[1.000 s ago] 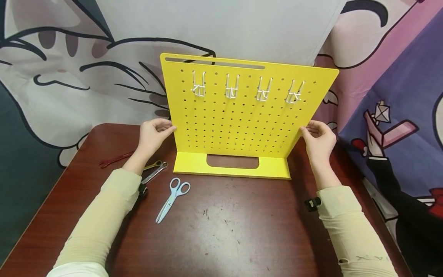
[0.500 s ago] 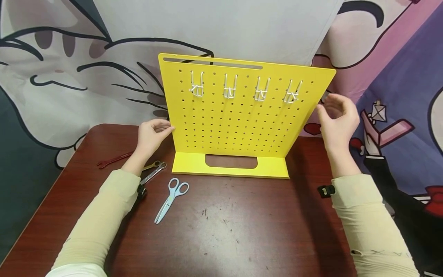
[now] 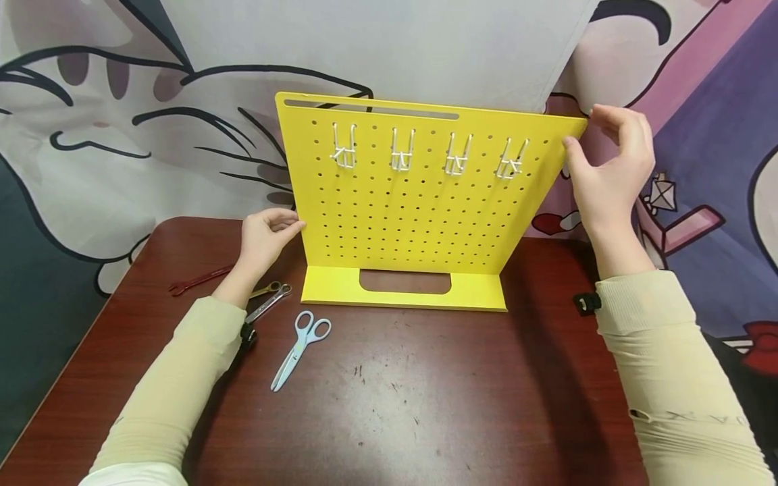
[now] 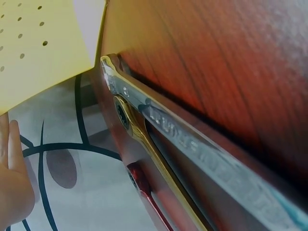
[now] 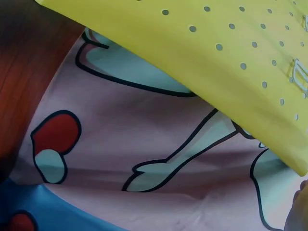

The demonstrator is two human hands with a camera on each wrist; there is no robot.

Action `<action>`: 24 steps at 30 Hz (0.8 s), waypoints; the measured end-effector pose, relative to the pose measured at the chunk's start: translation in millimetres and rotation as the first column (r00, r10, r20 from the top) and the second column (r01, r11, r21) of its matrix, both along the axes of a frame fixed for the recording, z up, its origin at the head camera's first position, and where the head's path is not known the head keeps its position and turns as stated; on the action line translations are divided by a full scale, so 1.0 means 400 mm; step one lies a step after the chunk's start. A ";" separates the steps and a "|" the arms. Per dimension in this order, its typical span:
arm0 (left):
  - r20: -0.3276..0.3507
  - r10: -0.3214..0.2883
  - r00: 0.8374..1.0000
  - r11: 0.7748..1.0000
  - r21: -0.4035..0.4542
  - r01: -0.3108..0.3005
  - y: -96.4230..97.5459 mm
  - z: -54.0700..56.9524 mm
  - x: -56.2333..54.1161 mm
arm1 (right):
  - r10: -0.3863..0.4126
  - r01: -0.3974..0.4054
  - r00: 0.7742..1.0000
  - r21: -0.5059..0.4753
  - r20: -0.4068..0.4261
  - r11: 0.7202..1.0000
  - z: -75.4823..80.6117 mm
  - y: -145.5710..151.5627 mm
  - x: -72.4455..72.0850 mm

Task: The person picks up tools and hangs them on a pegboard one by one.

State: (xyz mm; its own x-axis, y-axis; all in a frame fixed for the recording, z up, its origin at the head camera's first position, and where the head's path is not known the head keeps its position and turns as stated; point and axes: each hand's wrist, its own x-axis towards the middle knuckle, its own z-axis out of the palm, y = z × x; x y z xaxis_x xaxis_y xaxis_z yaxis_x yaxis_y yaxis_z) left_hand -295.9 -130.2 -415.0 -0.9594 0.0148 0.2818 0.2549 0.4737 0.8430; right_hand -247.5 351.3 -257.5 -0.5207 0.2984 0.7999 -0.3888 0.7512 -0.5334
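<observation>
A yellow pegboard point(image 3: 413, 209) stands upright on its flat foot at the back of the table, with several white wire hooks point(image 3: 456, 158) along its upper part. My left hand point(image 3: 264, 239) pinches its left edge low down, thumb in front and fingertips hidden behind. The right hand point(image 3: 614, 162) is at the upper right corner, thumb tip over the front edge, fingers curved and spread wide from the thumb. In the right wrist view, a bit of that hand point(image 5: 297, 209) shows just below the board's corner point(image 5: 299, 166); firm contact cannot be made out.
Pale blue scissors point(image 3: 300, 351) lie in front of the board's foot. By the left forearm are a silver wrench point(image 3: 270, 302), a gold wrench point(image 4: 149, 149) and a red wrench point(image 3: 200, 280). A printed cloth point(image 3: 200, 121) hangs behind the table point(image 3: 395, 398).
My right hand has let go of the right edge partway down and risen to the upper right corner. The left hand has kept its hold on the left edge; the pegboard stands as before.
</observation>
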 end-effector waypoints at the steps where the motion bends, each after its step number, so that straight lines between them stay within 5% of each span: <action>1: -0.001 0.000 1.000 1.000 0.000 0.000 0.000 0.000 -0.001 | -0.005 0.005 1.000 -0.004 0.016 1.000 0.003 -0.005 -0.005; 16: -0.001 0.010 1.000 1.000 -0.004 -0.010 0.003 -0.001 0.002 | 0.062 -0.065 0.998 0.194 0.021 0.979 0.005 -0.044 -0.055; 24: -0.014 0.007 1.000 1.000 0.008 -0.007 0.002 -0.006 0.001 | 0.077 -0.073 0.997 0.167 -0.014 0.983 -0.009 -0.050 -0.058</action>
State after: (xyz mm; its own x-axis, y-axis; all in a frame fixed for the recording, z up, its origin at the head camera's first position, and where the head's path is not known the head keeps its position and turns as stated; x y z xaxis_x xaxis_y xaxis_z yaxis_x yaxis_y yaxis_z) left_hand -295.5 -129.4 -417.3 -0.9554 0.0054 0.2953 0.2633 0.4688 0.8432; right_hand -270.5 331.4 -261.0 -0.5195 0.1214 0.8458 -0.4572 0.7967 -0.3952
